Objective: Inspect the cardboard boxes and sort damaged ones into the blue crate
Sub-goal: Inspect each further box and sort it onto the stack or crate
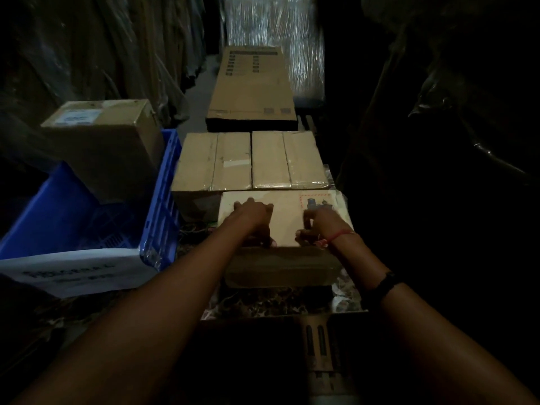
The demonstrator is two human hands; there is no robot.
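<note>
Dim, plastic-draped storage aisle, and the nearest cardboard box (287,220) is gripped along its near top edge by the left hand (254,220) and right hand (318,226), apparently for inspection, with the blue crate (160,200) set just left, 1 labelled box (111,147) already inside.
</note>
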